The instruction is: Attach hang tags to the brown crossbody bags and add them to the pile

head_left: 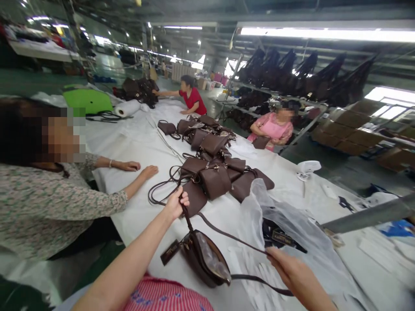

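Note:
A small brown handbag (199,265) hangs open near my body, with clear plastic stuffing inside and a dark hang tag (170,251) on its side. My left hand (177,203) is closed around its strap, above the bag. Lower right, my right hand (287,270) pinches the long strap (233,235) where it runs across from the bag. Just beyond my left hand lies a heap of similar brown handbags (215,181) with looped straps. A clear plastic bag (292,229) with dark tagged contents rests beside my right hand.
The white-covered table (129,140) stretches away ahead. At the left a person in a floral top (58,203) rests both hands on it. Two more people sit farther off, in red (196,101) and pink (275,131). A small white fan (308,168) stands right; a metal pole (372,214) crosses there.

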Demonstrator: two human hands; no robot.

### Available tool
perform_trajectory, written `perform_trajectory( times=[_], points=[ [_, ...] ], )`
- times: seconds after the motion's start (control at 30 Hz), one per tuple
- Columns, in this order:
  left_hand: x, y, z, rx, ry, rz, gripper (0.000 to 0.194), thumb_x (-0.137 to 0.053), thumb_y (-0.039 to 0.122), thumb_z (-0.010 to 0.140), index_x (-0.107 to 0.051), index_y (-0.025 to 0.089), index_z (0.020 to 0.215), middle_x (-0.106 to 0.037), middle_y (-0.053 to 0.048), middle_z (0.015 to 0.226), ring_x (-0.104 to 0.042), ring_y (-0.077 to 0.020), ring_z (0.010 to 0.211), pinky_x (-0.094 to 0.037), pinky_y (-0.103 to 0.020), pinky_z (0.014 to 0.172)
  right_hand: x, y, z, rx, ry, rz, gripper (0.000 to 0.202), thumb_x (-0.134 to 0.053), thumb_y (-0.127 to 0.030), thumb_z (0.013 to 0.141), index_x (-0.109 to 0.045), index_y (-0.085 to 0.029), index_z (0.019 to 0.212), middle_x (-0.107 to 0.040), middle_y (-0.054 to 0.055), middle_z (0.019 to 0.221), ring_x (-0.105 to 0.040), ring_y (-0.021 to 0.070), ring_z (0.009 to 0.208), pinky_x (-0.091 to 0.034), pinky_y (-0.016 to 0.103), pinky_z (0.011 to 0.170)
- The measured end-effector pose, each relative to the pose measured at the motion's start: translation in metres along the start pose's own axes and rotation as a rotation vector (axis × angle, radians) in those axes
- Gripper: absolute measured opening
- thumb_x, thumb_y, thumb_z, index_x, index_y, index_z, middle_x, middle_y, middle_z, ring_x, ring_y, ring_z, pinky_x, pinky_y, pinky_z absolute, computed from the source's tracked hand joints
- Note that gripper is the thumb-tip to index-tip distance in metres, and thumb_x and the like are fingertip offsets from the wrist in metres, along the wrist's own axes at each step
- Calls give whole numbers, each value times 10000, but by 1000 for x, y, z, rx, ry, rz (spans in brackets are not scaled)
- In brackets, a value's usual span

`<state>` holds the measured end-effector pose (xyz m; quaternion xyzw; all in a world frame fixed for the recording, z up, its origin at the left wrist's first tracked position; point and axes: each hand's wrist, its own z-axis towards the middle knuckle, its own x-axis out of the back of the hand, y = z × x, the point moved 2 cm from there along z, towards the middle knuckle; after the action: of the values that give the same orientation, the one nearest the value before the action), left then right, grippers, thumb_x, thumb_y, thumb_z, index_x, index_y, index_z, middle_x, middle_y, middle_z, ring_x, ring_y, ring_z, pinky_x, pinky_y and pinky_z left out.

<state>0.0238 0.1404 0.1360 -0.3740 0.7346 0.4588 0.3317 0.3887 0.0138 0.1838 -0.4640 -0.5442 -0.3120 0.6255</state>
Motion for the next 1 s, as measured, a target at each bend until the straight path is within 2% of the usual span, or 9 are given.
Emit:
perform_trajectory(
  times=[0.13,0.23,0.37,0.47,0.6,0.7,0.77,0.87,1.0],
  points=[
    [-33,-21,-5,80,-247,384,252,-716,313,786,-537,136,803,-527,43,611,-367,-20,401,-311,-158,415,18,-47,39,98,-3,-312,310,-336,-302,969,-623,-237,871,-677,28,732,-631,149,542,-320,235,457],
    [-52,-40,-8,232,-384,573,352,-741,406,745,-548,112,761,-650,-75,750,-563,-90,550,-416,-200,506,34,-90,82,140,-78,-389,260,-391,-273,959,-627,-216,869,-680,33,769,-652,153,621,-295,233,472],
    [-60,-54,-11,388,-504,591,426,-762,473,700,-530,129,795,-677,-117,845,-671,-216,771,-508,-325,695,41,-119,128,67,-151,-436,228,-404,-195,936,-633,-193,931,-692,74,852,-667,175,712,-345,239,534],
    [-58,-57,-12,435,-561,598,433,-737,495,716,-509,144,825,-622,-38,708,-607,-136,569,-494,-294,590,37,-126,147,35,-164,-425,230,-402,-224,943,-630,-196,932,-696,80,887,-670,191,759,-372,247,573],
    [-52,-52,-11,425,-521,669,368,-732,423,734,-466,181,810,-415,101,539,-306,-16,376,-270,-154,403,34,-119,155,31,-122,-354,265,-398,-332,964,-631,-210,926,-706,63,892,-666,186,796,-366,241,588],
    [-44,-42,-5,301,-462,880,353,-815,278,624,-521,158,779,-436,93,536,-320,-27,391,-227,-165,383,34,-98,146,49,-149,-277,239,-443,-352,950,-641,-223,909,-712,37,862,-661,174,809,-362,234,595],
    [-37,-36,1,181,-366,875,321,-817,239,615,-522,143,698,-451,78,521,-349,-37,398,-252,-175,386,33,-80,135,9,-130,-281,229,-438,-324,953,-641,-222,932,-713,39,871,-661,180,806,-369,240,593],
    [-29,-35,8,117,-226,508,308,-732,323,744,-498,143,656,-553,3,600,-506,-88,490,-403,-210,481,22,-70,120,-40,-55,-349,257,-391,-238,956,-610,-220,1089,-703,67,929,-664,191,754,-372,252,550],
    [-28,-51,10,237,-206,64,311,-615,377,853,-485,153,682,-655,-115,882,-646,-206,817,-508,-360,751,-10,-92,115,14,-65,-349,407,-367,-92,902,-542,-251,1234,-685,66,906,-659,176,675,-398,250,524]
  ],
)
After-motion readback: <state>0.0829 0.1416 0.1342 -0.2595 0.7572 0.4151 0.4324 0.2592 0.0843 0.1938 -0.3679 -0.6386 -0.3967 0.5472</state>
